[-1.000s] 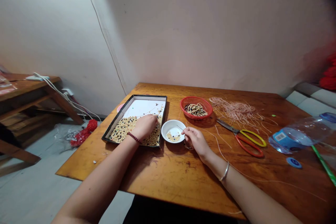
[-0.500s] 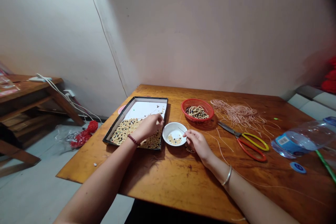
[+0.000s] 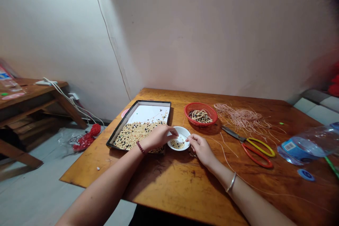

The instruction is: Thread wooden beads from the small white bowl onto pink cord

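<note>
The person's left hand (image 3: 162, 135) reaches over the left side of a white bowl (image 3: 182, 130), thumb and fingertips drawn close together; whether that grip has hold of anything cannot be told. The right hand (image 3: 200, 149), at the bowl's right, has its grip closed in a pinch on a thin dark needle (image 3: 186, 137). The needle's long axis slants, its free end pointing leftward and slightly away over the bowl, probably held so to keep the tip near the loose beads (image 3: 178, 145) inside. The bowl sits on the counter (image 3: 164, 192) just beside the tray (image 3: 145, 112), seemingly placed within reach of both hands.
</note>
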Action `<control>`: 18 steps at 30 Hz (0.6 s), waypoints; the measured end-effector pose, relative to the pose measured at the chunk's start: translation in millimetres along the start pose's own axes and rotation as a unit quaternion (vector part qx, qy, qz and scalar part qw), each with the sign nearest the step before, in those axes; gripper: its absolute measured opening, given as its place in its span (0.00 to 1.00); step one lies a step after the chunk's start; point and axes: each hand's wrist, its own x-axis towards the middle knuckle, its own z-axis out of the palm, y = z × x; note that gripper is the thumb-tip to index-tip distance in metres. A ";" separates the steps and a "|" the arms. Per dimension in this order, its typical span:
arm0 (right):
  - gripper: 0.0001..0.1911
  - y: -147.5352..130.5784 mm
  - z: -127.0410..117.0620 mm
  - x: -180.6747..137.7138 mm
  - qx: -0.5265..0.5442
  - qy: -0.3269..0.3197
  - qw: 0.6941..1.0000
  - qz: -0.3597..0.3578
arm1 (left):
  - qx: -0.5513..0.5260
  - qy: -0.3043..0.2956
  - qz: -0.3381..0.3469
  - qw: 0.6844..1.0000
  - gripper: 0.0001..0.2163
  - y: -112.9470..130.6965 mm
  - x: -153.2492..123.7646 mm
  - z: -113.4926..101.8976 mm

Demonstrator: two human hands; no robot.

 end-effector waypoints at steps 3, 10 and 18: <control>0.16 5.7 -1.8 0.6 -0.052 0.003 0.998 -0.024 | -0.054 -0.003 -0.008 0.999 0.09 1.9 1.0 -0.3; 0.15 4.0 -2.1 -2.2 -0.119 0.002 0.992 -0.052 | -0.122 -0.016 -0.018 0.992 0.12 2.5 3.2 -0.5; 0.14 1.2 -1.3 -4.2 -0.111 0.007 0.992 -0.051 | -0.148 -0.026 -0.017 0.988 0.17 1.9 3.4 -1.3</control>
